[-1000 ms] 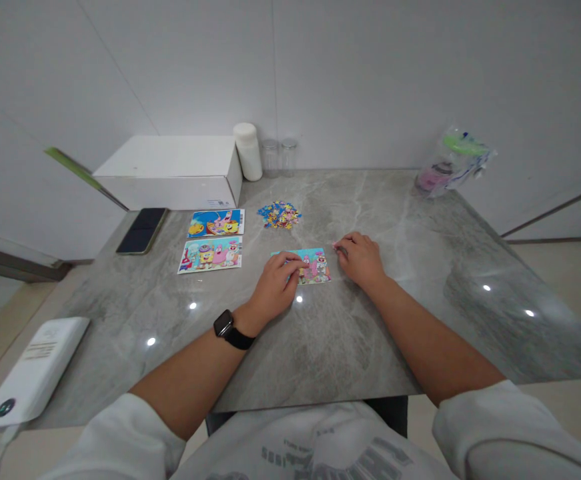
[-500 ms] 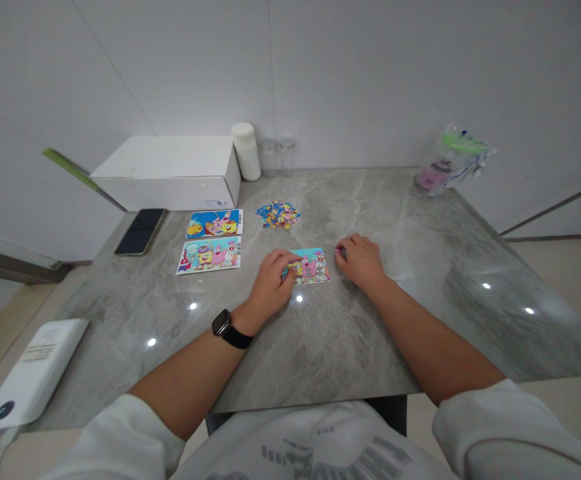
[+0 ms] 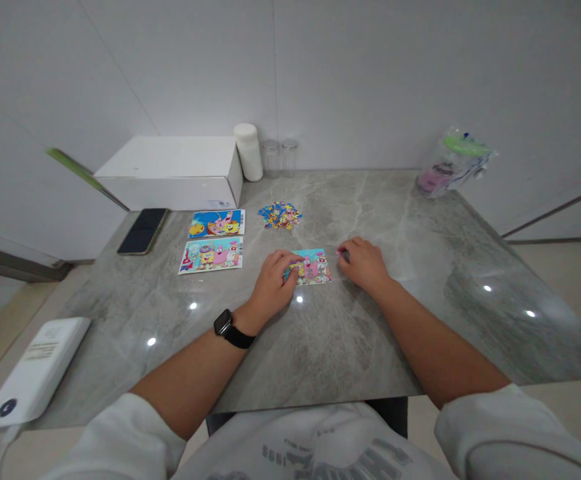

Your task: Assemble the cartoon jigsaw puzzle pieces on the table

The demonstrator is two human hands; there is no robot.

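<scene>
A small colourful cartoon jigsaw puzzle (image 3: 315,265) lies in front of me, with grey patches among its printed figures. Over its left end rests my left hand (image 3: 276,277), thumb and index finger apart on the picture; that end is hidden under it. Just right of the puzzle, my right hand (image 3: 363,261) is closed in a pinch on a small pinkish puzzle piece (image 3: 339,253), mostly covered by the fingertips. Behind the puzzle is a heap of loose puzzle pieces (image 3: 280,215). Two picture cards, the upper blue card (image 3: 217,224) and the lower turquoise card (image 3: 211,255), lie to the left.
A white box (image 3: 170,173), a white bottle (image 3: 249,153) and two clear glasses (image 3: 280,160) stand at the back. Left are a phone (image 3: 143,232) and a white power bank (image 3: 35,373) with a cable. A bagged cup (image 3: 453,163) stands back right on the grey table (image 3: 330,353).
The view has shifted slightly. Both hands stay nearly where they were, the left on the puzzle and the right pinching beside it.
</scene>
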